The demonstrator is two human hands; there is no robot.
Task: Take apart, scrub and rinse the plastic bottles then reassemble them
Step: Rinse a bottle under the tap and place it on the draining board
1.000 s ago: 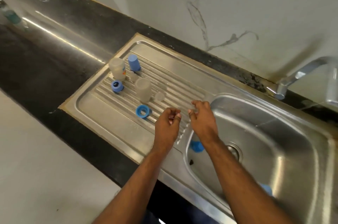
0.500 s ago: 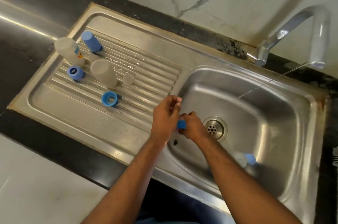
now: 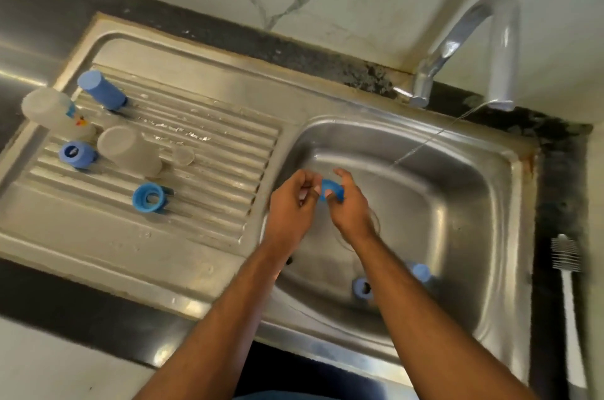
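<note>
A steel sink basin (image 3: pixel 457 236) is seen under and to the right of both hands, with its ribbed draining board (image 3: pixel 202 151) stretching away to the left of them. A curved tap (image 3: pixel 483 40) stands beyond the right hand, and a thin stream of water (image 3: pixel 421 144) is let fall from it, landing just past the right hand's fingertips. A bottle brush (image 3: pixel 567 269) is laid on the counter well to the right of the hands.

On the draining board, left of the left hand, washed parts are set out: two clear plastic bottle bodies (image 3: pixel 130 151), a tall blue cap (image 3: pixel 101 89), a blue collar (image 3: pixel 76 154), a blue ring (image 3: pixel 148 198) nearest the hands, and a small clear disc (image 3: pixel 183 156). In the basin, beneath the right forearm, two more blue pieces (image 3: pixel 361 289) are left lying.

A small blue bottle part (image 3: pixel 331 190) is held over the basin in the curled fingers of the right hand (image 3: pixel 351 207). The left hand (image 3: pixel 292 203) is closed beside it, its fingertips pinched at the part's near edge; whether something thin is held between them cannot be told.

The step in hand is judged to be scrubbing or rinsing one small part. Next, the part would need to be carried right, under the stream, turned, then set on the board.
</note>
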